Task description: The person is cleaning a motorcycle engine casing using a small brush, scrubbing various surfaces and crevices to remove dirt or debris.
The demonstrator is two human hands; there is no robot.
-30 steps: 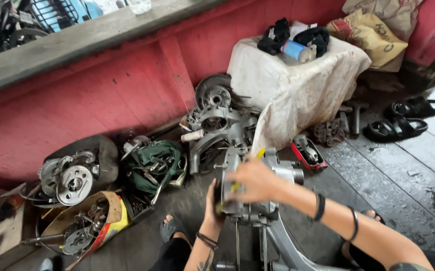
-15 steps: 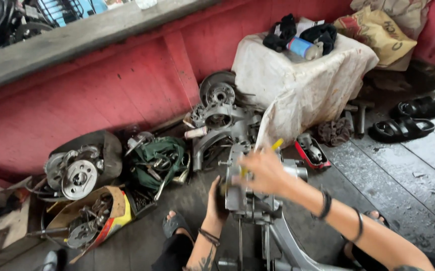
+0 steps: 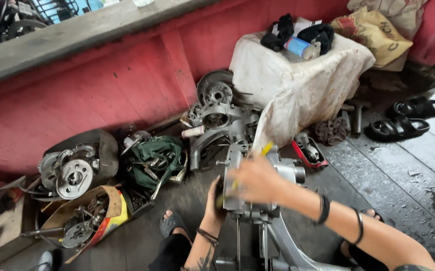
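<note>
A: Head view: what is being held nearest the camera?

B: A grey metal engine casing is being gripped on its stand, low in the middle of the frame. The left hand is being pressed against the casing's left side, its fingers wrapped round the edge. The right hand is being laid across the front of the casing, blurred, with its fingers curled round a yellow-handled tool whose tip is sticking up above the knuckles. How tightly that tool is being held cannot be told through the blur.

A: And what is being seen just beyond the hands?

B: A red tray of small parts is lying just right of the casing on the dark wooden floor. To the left, a green cloth is being used as a bed for loose parts, a cardboard box of metal pieces is lying open, and a round hub assembly is resting beside it.

A: Farther back?

B: More engine parts are being stacked against the red wall. A box draped in a dirty white cloth is carrying black rags and a blue can. Black sandals are lying well apart at the right.
</note>
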